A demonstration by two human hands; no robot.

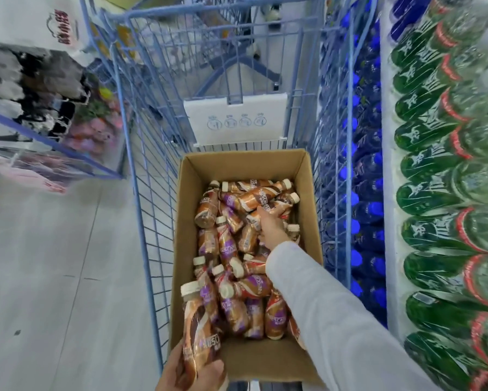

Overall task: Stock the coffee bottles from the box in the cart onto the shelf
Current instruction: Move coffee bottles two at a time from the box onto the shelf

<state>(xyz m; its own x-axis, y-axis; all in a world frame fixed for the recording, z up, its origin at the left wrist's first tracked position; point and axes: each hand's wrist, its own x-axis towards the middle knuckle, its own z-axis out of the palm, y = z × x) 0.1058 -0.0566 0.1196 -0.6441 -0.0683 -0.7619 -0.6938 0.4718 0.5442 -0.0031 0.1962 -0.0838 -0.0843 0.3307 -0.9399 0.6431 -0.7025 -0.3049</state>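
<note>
An open cardboard box (pixel 245 165) sits in the blue wire cart (pixel 152 193) and holds several brown and purple coffee bottles (pixel 228 280) with cream caps, lying in a loose pile. My left hand (pixel 192 373) grips two coffee bottles (pixel 200 328) upright at the box's near left corner. My right hand (pixel 271 230), in a white sleeve, reaches into the far right of the box and its fingers curl round a coffee bottle (pixel 279 211) lying there.
The shelf (pixel 389 193) runs along the right, with blue-capped bottles (pixel 369 210) low down and green bottles (pixel 434 193) on the tier above. A white child-seat flap (pixel 237 119) stands behind the box. Another blue wire cart (pixel 39 136) with goods stands left, over grey floor (pixel 53 263).
</note>
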